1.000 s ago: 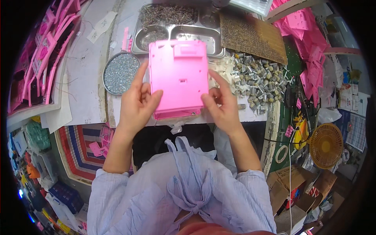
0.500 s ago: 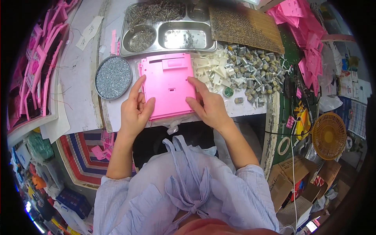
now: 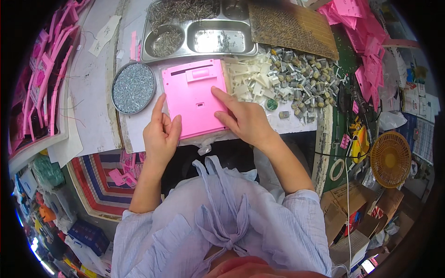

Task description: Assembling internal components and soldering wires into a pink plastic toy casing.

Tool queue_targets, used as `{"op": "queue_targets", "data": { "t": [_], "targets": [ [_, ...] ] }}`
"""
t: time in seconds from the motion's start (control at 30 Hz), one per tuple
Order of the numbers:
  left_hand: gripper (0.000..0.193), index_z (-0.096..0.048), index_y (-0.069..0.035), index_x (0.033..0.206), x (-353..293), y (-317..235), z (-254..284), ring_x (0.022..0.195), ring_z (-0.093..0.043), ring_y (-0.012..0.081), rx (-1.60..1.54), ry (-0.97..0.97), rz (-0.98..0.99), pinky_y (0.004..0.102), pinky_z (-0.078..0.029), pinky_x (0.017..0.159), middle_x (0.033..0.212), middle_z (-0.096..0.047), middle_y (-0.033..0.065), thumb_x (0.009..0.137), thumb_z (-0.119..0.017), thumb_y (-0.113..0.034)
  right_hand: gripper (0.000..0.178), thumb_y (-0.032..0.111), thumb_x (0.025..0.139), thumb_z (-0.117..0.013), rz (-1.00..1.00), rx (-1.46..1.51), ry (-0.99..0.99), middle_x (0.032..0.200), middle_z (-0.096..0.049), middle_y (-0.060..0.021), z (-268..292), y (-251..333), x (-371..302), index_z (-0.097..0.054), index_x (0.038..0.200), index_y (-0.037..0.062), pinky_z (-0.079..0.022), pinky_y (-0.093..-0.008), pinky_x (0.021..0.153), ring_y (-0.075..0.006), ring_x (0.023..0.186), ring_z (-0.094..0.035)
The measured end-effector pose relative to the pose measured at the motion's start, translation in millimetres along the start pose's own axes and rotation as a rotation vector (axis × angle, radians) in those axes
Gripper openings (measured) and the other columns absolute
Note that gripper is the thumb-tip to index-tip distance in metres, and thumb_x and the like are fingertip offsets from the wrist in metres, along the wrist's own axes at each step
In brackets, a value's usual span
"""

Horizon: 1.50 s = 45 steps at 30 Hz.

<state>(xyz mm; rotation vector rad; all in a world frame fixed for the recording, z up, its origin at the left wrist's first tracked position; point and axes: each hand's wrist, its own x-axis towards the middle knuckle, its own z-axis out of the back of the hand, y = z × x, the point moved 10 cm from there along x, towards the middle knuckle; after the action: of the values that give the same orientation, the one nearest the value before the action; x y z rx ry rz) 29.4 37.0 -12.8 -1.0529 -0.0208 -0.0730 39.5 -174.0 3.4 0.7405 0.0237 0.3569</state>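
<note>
A flat pink plastic housing panel (image 3: 194, 92), with a slot, a raised block and a small rectangular opening, lies on a padded spot at the table's front edge, turned slightly. At its left edge is my left hand (image 3: 161, 134), index finger and thumb stretched apart along the side, the other fingers curled. My right hand (image 3: 250, 120) rests over the panel's right part, thumb and index finger spread on its top face; its other fingers are hidden beneath the hand. Left of the panel stands a round dish (image 3: 133, 88) of small silvery screws.
Behind the panel is a steel compartment tray (image 3: 192, 53) of small metal parts. White plastic pieces (image 3: 252, 78) and small metal motors (image 3: 306, 78) are heaped on the right, before a brown board (image 3: 292, 30). Pink parts (image 3: 44, 78) fill a bin at left.
The pink panel has shifted slightly left and turned a little. My right hand has moved from its right edge onto its top face, while the left stays beside the left edge.
</note>
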Motion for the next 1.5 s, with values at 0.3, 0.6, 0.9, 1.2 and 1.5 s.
{"op": "queue_targets", "data": {
  "t": [0.3,0.6,0.9,1.2,1.5],
  "targets": [
    [0.048,-0.058,0.001,0.138,-5.7,5.0,1.3,0.046,-0.045,0.0157,0.119,0.027,0.063,0.0318,-0.041,0.050,0.053,-0.044,0.0053,0.094,-0.068,-0.014,0.051,0.039,0.094,-0.066,-0.032,-0.246,0.137,0.062,-0.065,-0.0155,0.0,11.3,12.0,-0.059,0.140,0.0183,-0.053,-0.0459,0.057,-0.0364,0.061,-0.067],
    [0.049,-0.063,-0.005,0.132,17.2,1.4,24.0,0.059,-0.051,0.0162,0.075,0.182,-0.035,0.0306,-0.043,0.056,0.079,-0.058,0.0079,0.086,-0.076,-0.018,0.053,0.039,0.089,-0.068,0.081,-0.386,0.297,0.066,-0.068,-0.0106,4.7,21.7,25.3,-0.061,0.137,0.0157,-0.054,-0.0442,0.060,-0.0320,0.062,-0.068],
    [0.051,-0.063,-0.007,0.128,-2.9,-70.1,-29.6,0.135,-0.050,0.0360,0.385,0.317,-0.606,0.0508,-0.039,0.111,0.143,-0.056,0.0142,0.080,-0.075,-0.019,0.016,0.011,0.091,-0.071,-0.256,0.316,0.108,0.076,-0.071,-0.0045,30.9,-32.2,45.6,-0.072,0.101,-0.0012,-0.051,-0.0251,0.057,-0.0101,0.062,-0.064],
    [0.049,-0.064,-0.005,0.124,1.1,-78.7,-33.8,0.132,-0.052,0.0360,0.425,0.313,-0.591,0.0516,-0.041,0.109,0.138,-0.059,0.0148,0.078,-0.076,-0.017,0.011,0.008,0.091,-0.071,-0.588,0.467,0.499,0.074,-0.071,-0.0082,-6.1,-71.5,75.9,-0.067,0.088,-0.0020,-0.056,-0.0243,0.056,-0.0144,0.065,-0.071],
    [0.045,-0.066,-0.003,0.116,5.5,-79.5,-34.0,0.125,-0.056,0.0367,0.341,0.265,-0.606,0.0473,-0.046,0.103,0.131,-0.061,0.0149,0.075,-0.077,-0.019,0.015,0.008,0.088,-0.072,-0.425,0.138,0.635,0.066,-0.067,-0.0068,-6.4,-70.0,100.3,-0.063,0.078,0.0003,-0.052,-0.0259,0.050,-0.0136,0.056,-0.066]
  ]
}}
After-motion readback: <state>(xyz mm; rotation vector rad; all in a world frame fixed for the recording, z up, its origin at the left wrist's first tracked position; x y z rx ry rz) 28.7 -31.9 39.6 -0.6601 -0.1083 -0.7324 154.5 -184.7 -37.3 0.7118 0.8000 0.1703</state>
